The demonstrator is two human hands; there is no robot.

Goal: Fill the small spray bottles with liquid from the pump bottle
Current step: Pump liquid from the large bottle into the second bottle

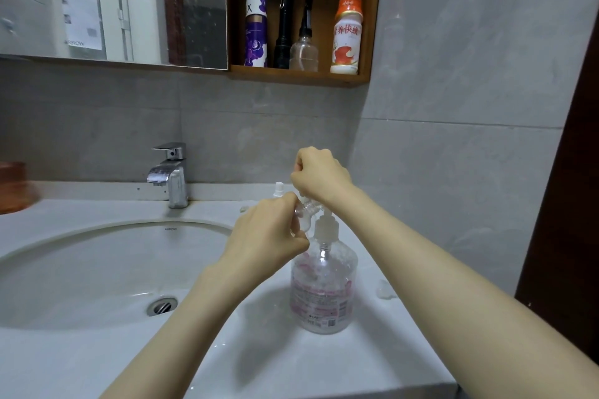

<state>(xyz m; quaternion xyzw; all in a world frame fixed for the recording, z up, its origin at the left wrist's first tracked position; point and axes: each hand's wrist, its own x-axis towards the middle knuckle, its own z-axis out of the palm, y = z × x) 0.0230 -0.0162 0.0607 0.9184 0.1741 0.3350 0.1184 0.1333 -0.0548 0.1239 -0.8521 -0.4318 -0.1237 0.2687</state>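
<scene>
Fingers of left hand round small spray bottle; "ARROW" on sink.

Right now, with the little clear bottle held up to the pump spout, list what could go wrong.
1. The left hand grips the small clear plastic bottle at the spout of the large clear pump bottle; its narrow mouth could miss the stream, spilling liquid.
2. The white counter looks wet in places, so the pump bottle might slide when pressed.
3. The white-capped small spray bottle stands just behind the left hand and could get knocked over.
</scene>
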